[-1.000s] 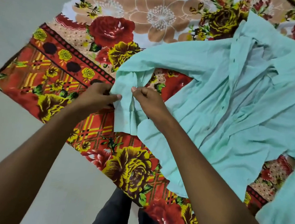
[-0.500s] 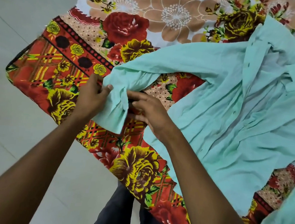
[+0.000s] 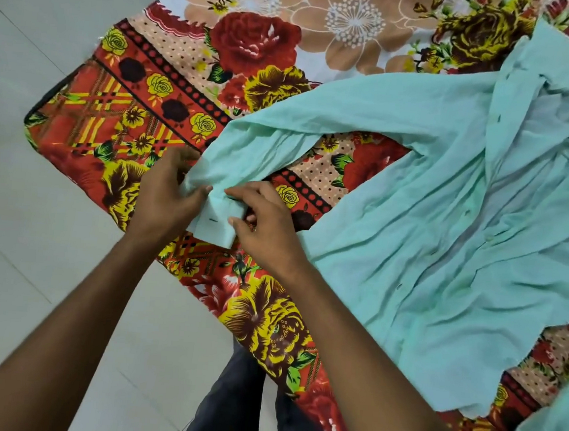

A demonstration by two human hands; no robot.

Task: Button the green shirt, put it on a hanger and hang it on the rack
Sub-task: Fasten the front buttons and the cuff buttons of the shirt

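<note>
Shirt [image 3: 449, 202] mint green, crumpled, unbuttoned

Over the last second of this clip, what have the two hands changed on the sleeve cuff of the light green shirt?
Both hands, left hand and right hand, shifted their pinch down the light green cotton shirt's sleeve cuff, folding it over so a buttonhole shows. The shirt's body stayed spread on the floral bedsheet.

Green shirt [image 3: 432, 200] cut off at the right picture edge, collar and far sleeve out of sight there. Cuff [image 3: 215, 221] partly covered by the left hand [image 3: 164, 198] and right hand [image 3: 268, 227]; button too small to tell. Flowered bedsheet [image 3: 256, 51] under the shirt, cropped at the top edge. Dark trousers [image 3: 232, 400] cut off below the shirt.
</note>
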